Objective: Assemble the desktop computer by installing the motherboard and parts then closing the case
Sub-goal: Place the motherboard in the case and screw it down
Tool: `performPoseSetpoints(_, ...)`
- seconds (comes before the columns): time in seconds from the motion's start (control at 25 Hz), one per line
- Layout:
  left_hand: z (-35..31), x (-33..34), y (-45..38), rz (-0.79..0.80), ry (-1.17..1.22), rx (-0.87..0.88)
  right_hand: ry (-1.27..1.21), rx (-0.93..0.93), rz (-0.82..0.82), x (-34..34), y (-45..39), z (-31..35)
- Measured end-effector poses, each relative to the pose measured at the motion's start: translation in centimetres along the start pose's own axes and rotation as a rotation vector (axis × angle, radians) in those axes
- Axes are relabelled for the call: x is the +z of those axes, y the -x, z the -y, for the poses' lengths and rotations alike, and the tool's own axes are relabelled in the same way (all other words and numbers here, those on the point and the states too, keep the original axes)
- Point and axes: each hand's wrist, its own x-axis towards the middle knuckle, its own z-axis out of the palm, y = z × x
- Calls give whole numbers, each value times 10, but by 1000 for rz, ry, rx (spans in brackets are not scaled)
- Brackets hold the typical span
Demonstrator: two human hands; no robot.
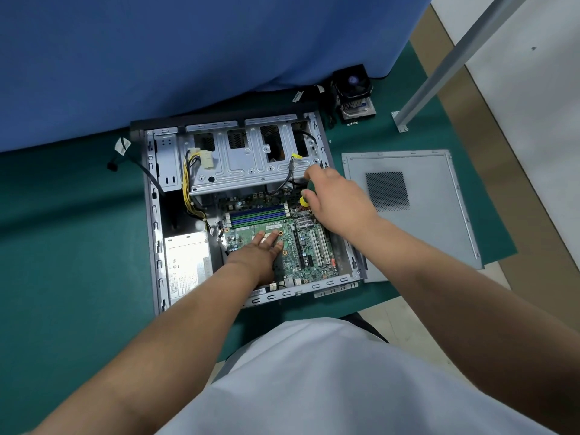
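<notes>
left hand (262,249) flat on motherboard (301,246), right hand (335,196) gripping screwdriver (303,200), over green mat (78,246).

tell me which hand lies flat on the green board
The left hand: its straight fingers rest flat on the green board. The right hand holds a yellow-handled tool higher up.

Your only view comes from the camera on your head, looking forward and steeply down onto the open computer case (251,208), which sits near the middle of the picture. You are close, standing over the case's near edge, with both forearms reaching in from the bottom. The wide lens bends the worktop (78,246) around the case.
</notes>
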Motion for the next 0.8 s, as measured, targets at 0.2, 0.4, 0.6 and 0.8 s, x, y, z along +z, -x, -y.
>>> performPoseSetpoints(0.2, 0, -1, 1, 1, 3, 0, 9, 8, -31, 5, -2, 0)
performPoseSetpoints(0.4, -1, -1, 1, 4, 2, 0, 17, 18, -36, 5, -4, -2)
performPoseSetpoints(0.6, 0, -1, 1, 4, 1, 2, -3, 19, -18, 1, -5, 0)
performPoseSetpoints(0.8, 1, 1, -1, -15, 17, 16, -33, 11, -2, -3, -5, 0)
